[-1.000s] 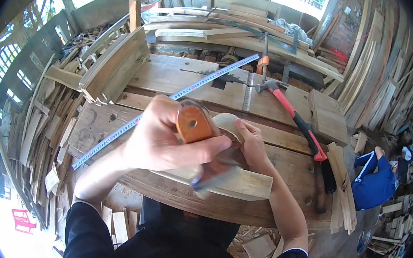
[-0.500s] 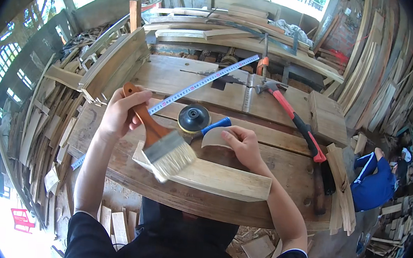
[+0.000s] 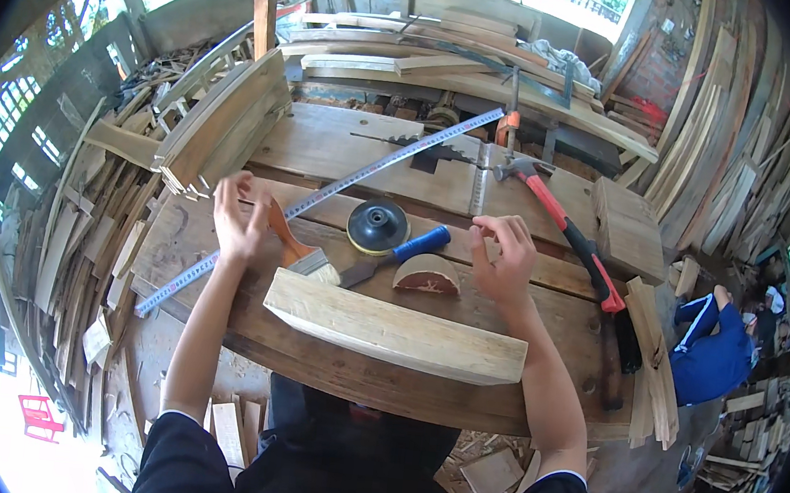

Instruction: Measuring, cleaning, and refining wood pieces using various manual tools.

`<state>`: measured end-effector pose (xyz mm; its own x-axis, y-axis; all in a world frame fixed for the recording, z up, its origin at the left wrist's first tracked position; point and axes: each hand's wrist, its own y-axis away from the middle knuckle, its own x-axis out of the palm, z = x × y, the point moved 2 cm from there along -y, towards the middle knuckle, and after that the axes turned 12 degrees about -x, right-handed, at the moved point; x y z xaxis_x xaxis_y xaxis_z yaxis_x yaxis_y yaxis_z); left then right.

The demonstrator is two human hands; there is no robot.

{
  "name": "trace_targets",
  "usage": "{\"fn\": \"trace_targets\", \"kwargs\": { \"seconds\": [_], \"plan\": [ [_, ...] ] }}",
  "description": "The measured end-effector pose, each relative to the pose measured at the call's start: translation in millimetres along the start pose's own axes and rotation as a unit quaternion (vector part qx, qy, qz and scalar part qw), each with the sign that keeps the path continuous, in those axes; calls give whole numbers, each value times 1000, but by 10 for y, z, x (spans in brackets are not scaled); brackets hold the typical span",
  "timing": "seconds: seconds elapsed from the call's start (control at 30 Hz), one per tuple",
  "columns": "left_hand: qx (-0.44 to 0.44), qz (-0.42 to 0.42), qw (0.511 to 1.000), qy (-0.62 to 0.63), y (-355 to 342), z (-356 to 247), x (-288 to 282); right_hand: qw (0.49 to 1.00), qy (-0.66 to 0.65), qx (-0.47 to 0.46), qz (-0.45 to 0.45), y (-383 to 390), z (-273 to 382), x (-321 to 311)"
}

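Observation:
A wide paintbrush (image 3: 296,248) with a wooden handle and pale bristles lies on the workbench (image 3: 196,237), behind the left end of a pale wooden block (image 3: 396,329). Beside its handle is my left hand (image 3: 242,219), open, fingers apart. My right hand (image 3: 506,260) hovers over the bench with loosely curled, parted fingers and nothing in them. Just left of it rests a folded half-disc of sandpaper (image 3: 427,274), tan with a reddish face. A blue-handled tool (image 3: 422,241) with a dark flat blade and a round black sanding pad (image 3: 378,225) lie next to it.
A long tape measure strip (image 3: 364,174) crosses the bench diagonally. On the right lie a red-and-black hammer (image 3: 563,225) and a wooden-handled tool (image 3: 611,372). Boards (image 3: 222,121) stand stacked at the left. A person in blue (image 3: 713,353) is low down at the right.
The paintbrush has gone from my left hand down onto the bench, and that hand has opened. My right hand has let go of the sandpaper and moved right.

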<state>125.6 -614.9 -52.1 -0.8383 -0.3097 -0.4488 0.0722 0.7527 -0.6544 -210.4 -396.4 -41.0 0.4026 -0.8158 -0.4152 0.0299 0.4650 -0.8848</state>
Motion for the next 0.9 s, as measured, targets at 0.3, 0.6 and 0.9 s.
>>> {"fn": "trace_targets", "kwargs": {
  "seconds": [0.3,0.6,0.9],
  "plan": [
    [154,100,977,-106,44,-238,103,997,-33,-63,20,17,56,55],
    [161,120,973,-111,156,-289,65,990,-72,103,65,145,70,280],
    [44,178,975,-125,90,-242,54,934,-227,265,77,172,166,299]
  ]
}}
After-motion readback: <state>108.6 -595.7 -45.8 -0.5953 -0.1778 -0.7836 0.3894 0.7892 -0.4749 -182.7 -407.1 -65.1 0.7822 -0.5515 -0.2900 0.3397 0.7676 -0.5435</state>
